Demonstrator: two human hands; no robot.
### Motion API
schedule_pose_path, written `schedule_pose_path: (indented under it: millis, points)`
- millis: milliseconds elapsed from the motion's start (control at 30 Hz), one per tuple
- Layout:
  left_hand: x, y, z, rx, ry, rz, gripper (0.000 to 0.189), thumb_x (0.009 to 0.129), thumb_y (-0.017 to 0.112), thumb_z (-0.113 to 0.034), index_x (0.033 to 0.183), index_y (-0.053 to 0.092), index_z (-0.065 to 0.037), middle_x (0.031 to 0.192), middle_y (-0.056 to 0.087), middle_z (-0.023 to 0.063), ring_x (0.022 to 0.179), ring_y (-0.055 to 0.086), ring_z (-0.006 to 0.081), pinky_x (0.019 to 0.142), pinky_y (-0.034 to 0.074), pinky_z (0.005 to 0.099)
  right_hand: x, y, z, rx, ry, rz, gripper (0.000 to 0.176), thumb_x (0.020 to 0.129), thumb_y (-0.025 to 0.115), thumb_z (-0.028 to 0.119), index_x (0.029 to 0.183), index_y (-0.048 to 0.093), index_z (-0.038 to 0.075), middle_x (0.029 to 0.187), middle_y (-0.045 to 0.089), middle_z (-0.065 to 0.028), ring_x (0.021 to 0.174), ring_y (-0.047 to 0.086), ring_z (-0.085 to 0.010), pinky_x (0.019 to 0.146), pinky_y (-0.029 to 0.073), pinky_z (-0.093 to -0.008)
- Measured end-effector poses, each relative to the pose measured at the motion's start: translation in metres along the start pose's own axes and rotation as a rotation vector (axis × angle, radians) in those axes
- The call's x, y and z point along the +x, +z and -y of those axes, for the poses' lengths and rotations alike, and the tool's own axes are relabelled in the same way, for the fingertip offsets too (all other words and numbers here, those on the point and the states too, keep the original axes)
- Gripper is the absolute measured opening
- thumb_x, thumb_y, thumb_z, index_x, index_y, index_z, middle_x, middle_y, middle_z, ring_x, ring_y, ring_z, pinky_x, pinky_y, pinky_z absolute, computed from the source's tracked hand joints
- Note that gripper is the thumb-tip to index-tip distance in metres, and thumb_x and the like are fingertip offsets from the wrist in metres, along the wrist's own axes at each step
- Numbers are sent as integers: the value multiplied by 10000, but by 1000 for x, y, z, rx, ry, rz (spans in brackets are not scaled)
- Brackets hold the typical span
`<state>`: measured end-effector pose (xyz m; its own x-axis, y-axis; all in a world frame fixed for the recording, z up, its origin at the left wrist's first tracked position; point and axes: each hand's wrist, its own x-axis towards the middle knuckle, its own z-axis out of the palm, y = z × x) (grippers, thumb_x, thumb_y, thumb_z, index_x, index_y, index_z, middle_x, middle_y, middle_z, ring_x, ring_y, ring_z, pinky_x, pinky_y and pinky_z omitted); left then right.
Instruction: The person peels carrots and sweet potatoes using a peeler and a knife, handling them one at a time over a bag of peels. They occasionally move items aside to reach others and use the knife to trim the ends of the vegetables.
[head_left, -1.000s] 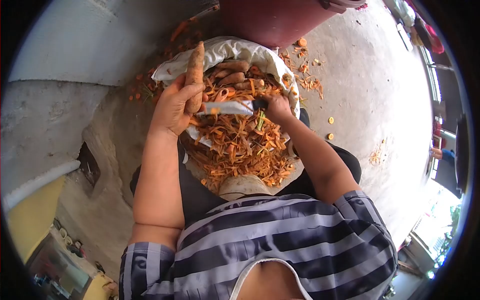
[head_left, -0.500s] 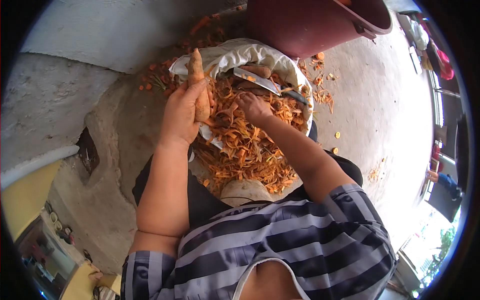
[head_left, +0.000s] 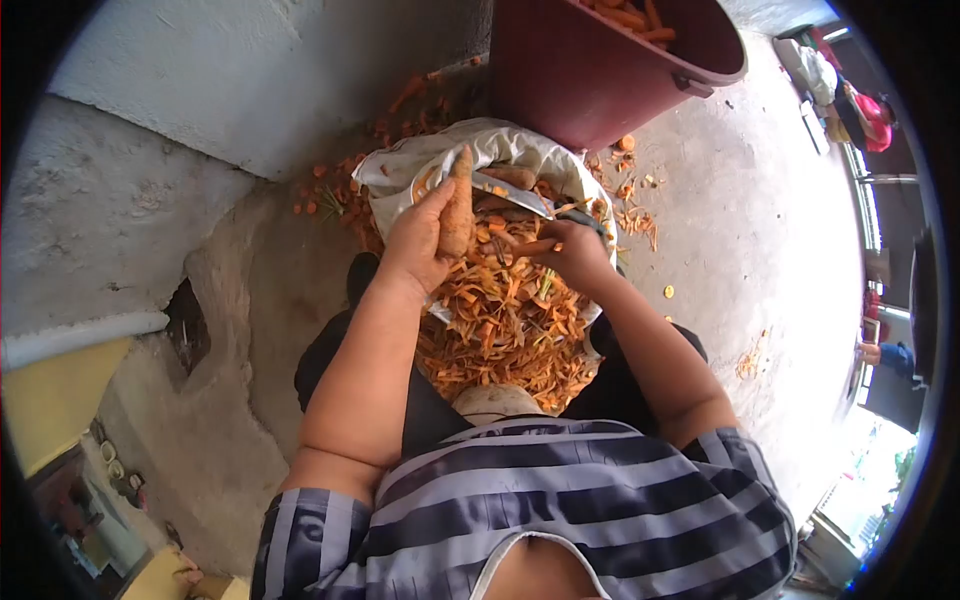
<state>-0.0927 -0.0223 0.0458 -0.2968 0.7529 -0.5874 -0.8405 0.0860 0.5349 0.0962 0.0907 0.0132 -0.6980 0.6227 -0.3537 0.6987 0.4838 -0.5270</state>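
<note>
My left hand (head_left: 418, 240) is wrapped round a thick unpeeled carrot (head_left: 458, 212), which points up and away from me. In my right hand (head_left: 578, 252) is a Y-shaped peeler (head_left: 528, 248), gripped by its orange-brown handle; its head is close to the carrot's lower end, apart from it. Below both hands spreads a heap of carrot peelings (head_left: 505, 325) on a white sack (head_left: 400, 160). A broad knife (head_left: 535, 203) lies across the sack's far side, partly hidden behind my right hand. Beside the blade rests another unpeeled carrot (head_left: 515, 176).
A maroon bucket (head_left: 590, 85) holding peeled carrots (head_left: 630, 18) stands beyond the sack. Carrot scraps (head_left: 635, 215) litter the concrete floor (head_left: 720, 230). A wall (head_left: 250, 80) rises at the far left. A person (head_left: 872, 120) is at the far right edge.
My right hand has lifted the peeler out of the peelings and moved right. My left hand has brought the carrot right and nearer. The view has shifted, showing more inside the bucket.
</note>
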Motion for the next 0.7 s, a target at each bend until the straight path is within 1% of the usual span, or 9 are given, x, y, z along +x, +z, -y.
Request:
schedule_pose_path:
  millis: [33, 100, 200, 300, 333, 433, 467, 567, 700]
  points:
    - [0, 5, 4, -12, -39, 6, 282, 869, 497, -284, 976, 536, -26, 731, 560, 59, 597, 543, 141, 491, 440, 261, -8, -14, -3, 98, 33, -97, 294, 645, 728, 138, 907, 628, 52, 826, 636, -98, 722, 604, -188, 643, 462, -303]
    - [3, 15, 12, -34, -114, 16, 258, 875, 481, -286, 933, 536, -40, 718, 559, 63, 588, 542, 148, 494, 441, 270, -20, -48, -2, 323, 89, -134, 293, 657, 712, 103, 925, 622, 28, 824, 637, -78, 731, 591, -134, 640, 463, -271]
    - [9, 27, 24, -39, -154, -7, 235, 881, 453, -291, 904, 525, -69, 740, 558, 57, 611, 544, 155, 511, 453, 289, -26, -72, -11, 753, -47, -144, 270, 682, 686, 78, 935, 621, 10, 816, 631, -58, 740, 575, -104, 641, 467, -249]
    - [16, 31, 41, 29, -205, 51, 242, 879, 445, -304, 924, 526, -81, 773, 552, 47, 635, 547, 161, 522, 460, 291, -30, -83, -9, 600, -210, -156, 252, 709, 661, 74, 943, 613, -7, 818, 628, -61, 713, 578, -113, 637, 474, -246]
    - [17, 35, 45, 51, -222, 54, 244, 880, 443, -308, 928, 527, -84, 776, 552, 46, 637, 548, 161, 524, 461, 290, -29, -83, -8, 603, -222, -192, 236, 750, 657, 129, 928, 613, -20, 773, 632, -78, 698, 582, -100, 594, 473, -234]
    - [20, 43, 50, 73, -306, 27, 251, 882, 434, -315, 965, 525, -96, 792, 559, 46, 656, 560, 160, 522, 468, 292, -17, -80, -24, 1004, -26, -179, 186, 783, 613, 119, 929, 591, 6, 781, 608, -77, 653, 551, -98, 541, 451, -237]
    - [28, 37, 55, 48, -344, 33, 250, 882, 433, -313, 975, 522, -98, 800, 563, 47, 667, 564, 160, 521, 470, 292, -9, -75, -29, 1149, -40, -359, 147, 818, 578, 138, 891, 562, 12, 751, 579, -67, 594, 528, -110, 478, 432, -244]
    - [32, 38, 63, 13, -425, 61, 248, 877, 444, -301, 999, 513, -96, 819, 571, 48, 675, 573, 158, 513, 473, 288, 2, -74, -33, 1499, 21, -498, 190, 786, 627, 166, 849, 553, 4, 715, 580, -74, 541, 538, -115, 428, 439, -227]
    - [15, 67, 62, -59, -460, 18, 242, 868, 465, -279, 1019, 503, -94, 844, 576, 61, 671, 575, 152, 502, 471, 278, -4, -53, -15, 1411, -23, -63, 214, 714, 682, 138, 839, 551, 25, 700, 557, -46, 567, 542, -114, 470, 439, -227]
